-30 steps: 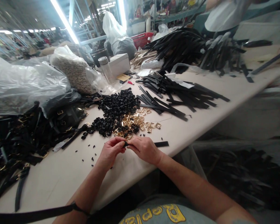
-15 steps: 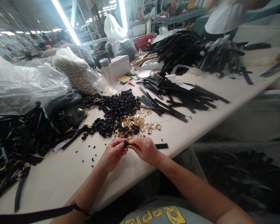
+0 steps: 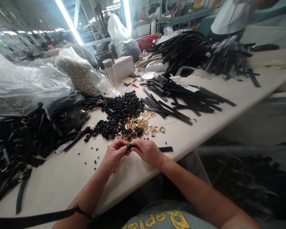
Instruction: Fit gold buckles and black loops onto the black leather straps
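Note:
My left hand (image 3: 116, 155) and my right hand (image 3: 149, 153) meet over the table (image 3: 69, 187), with thumbs and fingertips pinched together. Between them is a small black loop (image 3: 129, 147), which both hands grip; its fine detail is too small to make out. A flat black strap (image 3: 166, 149) sticks out beyond my right hand; the hand hides where its other end goes. Just past my fingers lie gold buckles (image 3: 150, 128), next to a heap of black loops (image 3: 121, 106).
Finished-looking black straps with buckles (image 3: 38, 136) pile up at left, below clear plastic bags (image 3: 26, 82). Cut black strips (image 3: 181, 98) lie at right. A glass bottle (image 3: 111, 73) and white box (image 3: 124, 66) stand behind. Tiny black bits (image 3: 95, 162) dot the table. Another person (image 3: 231, 19) stands far right.
The black piece between my fingertips has turned slightly and shows a rounder side. Both hands stay in nearly the same place, and the whole view shifts a little.

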Available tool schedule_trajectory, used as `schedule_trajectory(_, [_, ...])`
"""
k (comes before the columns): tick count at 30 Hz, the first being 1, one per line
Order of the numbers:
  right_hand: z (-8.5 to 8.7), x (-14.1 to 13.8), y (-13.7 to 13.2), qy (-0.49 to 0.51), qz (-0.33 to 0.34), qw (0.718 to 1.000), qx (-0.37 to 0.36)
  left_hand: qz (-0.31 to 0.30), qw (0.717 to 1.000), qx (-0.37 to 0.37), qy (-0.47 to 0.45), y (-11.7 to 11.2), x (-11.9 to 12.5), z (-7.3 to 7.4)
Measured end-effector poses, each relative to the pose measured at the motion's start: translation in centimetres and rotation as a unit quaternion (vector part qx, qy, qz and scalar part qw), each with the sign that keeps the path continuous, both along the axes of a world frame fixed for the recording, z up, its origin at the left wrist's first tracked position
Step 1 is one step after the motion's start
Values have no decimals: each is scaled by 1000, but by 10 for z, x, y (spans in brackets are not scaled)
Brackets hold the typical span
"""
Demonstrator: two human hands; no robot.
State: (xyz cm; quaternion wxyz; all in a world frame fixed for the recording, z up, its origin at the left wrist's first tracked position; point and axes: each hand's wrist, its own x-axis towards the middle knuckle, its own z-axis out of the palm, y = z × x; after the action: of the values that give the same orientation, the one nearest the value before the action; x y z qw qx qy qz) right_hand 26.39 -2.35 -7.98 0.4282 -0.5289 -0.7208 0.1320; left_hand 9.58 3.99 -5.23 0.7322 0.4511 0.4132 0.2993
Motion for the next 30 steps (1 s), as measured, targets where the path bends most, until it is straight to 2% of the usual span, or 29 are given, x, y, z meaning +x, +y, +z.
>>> schedule_trajectory(5, [1,-1,0,-23,0,999,-41,-30,998,57,21,4,-10,-3])
schedule_trajectory(9, [-2,-1,-1,-42,8,998,-36,-58,994,88,38,6,-11,-6])
schedule_trajectory(12, [-2,0,0,-11,29,999,-18,-63,990,118,48,3,-7,-5])
schedule_trajectory(14, [-1,1,1,23,49,999,-5,-46,975,204,71,-1,-5,-1])
schedule_trajectory(16, [0,3,3,41,71,997,-5,-31,947,303,105,-5,-3,4])
schedule_trajectory(18, [1,5,4,44,85,995,-20,-38,920,366,132,-8,-4,8])
schedule_trajectory(25, [3,6,-1,2,60,998,-36,-63,866,468,162,-3,-10,12])
schedule_trajectory(30, [12,4,-5,-71,11,997,-28,-69,868,464,162,0,-13,14])
